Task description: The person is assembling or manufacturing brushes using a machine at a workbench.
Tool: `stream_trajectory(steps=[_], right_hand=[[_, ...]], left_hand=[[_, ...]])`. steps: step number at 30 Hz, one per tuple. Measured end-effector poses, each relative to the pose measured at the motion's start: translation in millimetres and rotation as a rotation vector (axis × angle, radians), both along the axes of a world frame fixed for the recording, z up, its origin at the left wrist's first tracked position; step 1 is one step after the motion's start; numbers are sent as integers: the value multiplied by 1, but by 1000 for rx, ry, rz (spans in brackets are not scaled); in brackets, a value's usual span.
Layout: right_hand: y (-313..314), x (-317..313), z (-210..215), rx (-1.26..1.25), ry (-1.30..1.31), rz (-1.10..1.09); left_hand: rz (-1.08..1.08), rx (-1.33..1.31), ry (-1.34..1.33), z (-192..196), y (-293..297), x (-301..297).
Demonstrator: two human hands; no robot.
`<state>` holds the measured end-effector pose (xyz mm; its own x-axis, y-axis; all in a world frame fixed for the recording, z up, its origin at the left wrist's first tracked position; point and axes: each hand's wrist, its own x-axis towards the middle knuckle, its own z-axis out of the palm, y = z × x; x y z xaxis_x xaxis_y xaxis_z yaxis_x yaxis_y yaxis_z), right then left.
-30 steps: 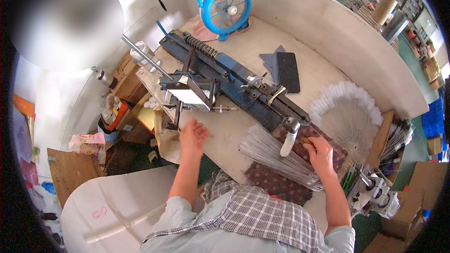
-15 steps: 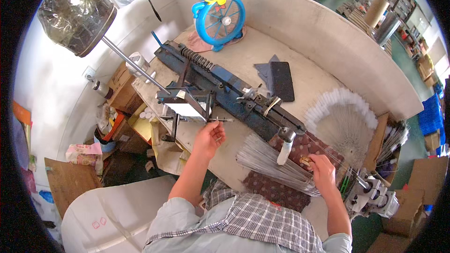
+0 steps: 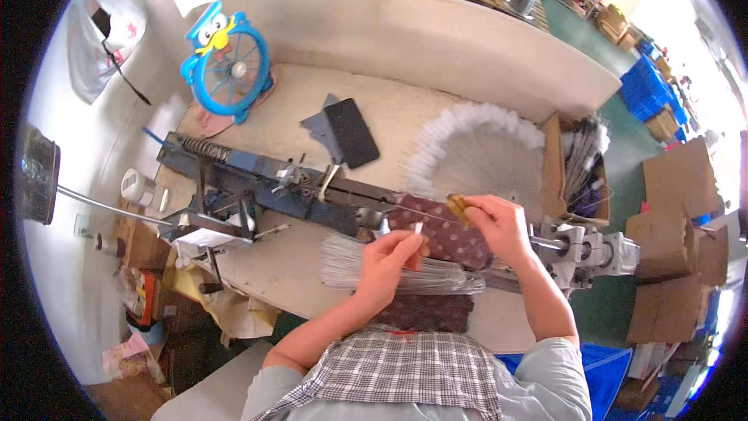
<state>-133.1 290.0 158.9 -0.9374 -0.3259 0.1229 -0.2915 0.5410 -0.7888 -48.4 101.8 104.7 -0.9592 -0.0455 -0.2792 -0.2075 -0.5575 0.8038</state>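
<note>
- Now the left hand (image 3: 387, 265) is raised over the near part of the workbench (image 3: 405, 121), its thumb and forefinger pinched together on a small white piece (image 3: 418, 228).
- Just beside it, the right hand (image 3: 499, 224) has its fingertips closed on a small yellow-brown piece (image 3: 456, 204); a thin metal wire (image 3: 425, 211) runs from this piece toward the left hand.
- Under and between both hands lies a dark red patterned cloth (image 3: 448, 235), and below the left hand a bundle of thin grey metal wires (image 3: 354, 265) lies flat on the bench.
- Beyond the hands a long blue metal machine (image 3: 257, 179) crosses the bench, with a coil spring at its far left end.
- Past the right hand, a fan of white-tipped wires (image 3: 475, 148) is spread on the bench, just beside an open brown cardboard box (image 3: 555, 160) that holds more wires.
- Farther from the left hand lies a flat black phone (image 3: 352, 132) on a grey scrap, and behind it stands a small blue fan (image 3: 228, 62) shaped like a cartoon bird.
- To the right of the right hand, on the green floor, stand plain brown cartons (image 3: 676, 210) and stacked blue crates (image 3: 653, 90); any labels are too small to tell.
- At the far left a white plastic bag (image 3: 105, 39) with red marks hangs on the wall.
</note>
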Motion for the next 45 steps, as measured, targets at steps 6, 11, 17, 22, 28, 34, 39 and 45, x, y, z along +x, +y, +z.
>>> stream_trajectory(steps=[6, 11, 17, 22, 28, 34, 39, 45], right_hand=[[23, 6, 3, 10, -116, 49], [34, 4, -4, -129, -213, 123], [10, -3, 6, 132, 415, 200], [-39, -20, -15, 319, 484, 204], [-33, -19, 0, 177, 241, 313], [-39, -19, -5, -93, -238, 212], [-44, 0, 0, 185, 374, 143], [-58, 11, -9, 191, 577, 50]], left_hand=[[-34, -112, 64, -13, 34, -25], [-54, -115, 57, -12, 39, -30], [138, -82, -41, -3, 23, -23], [143, 39, -97, 4, 18, -22], [111, 78, -47, -3, 15, -19], [17, -41, -62, 2, 9, -20], [186, 252, -110, 3, 18, -25], [204, 311, -15, 0, 21, -21]])
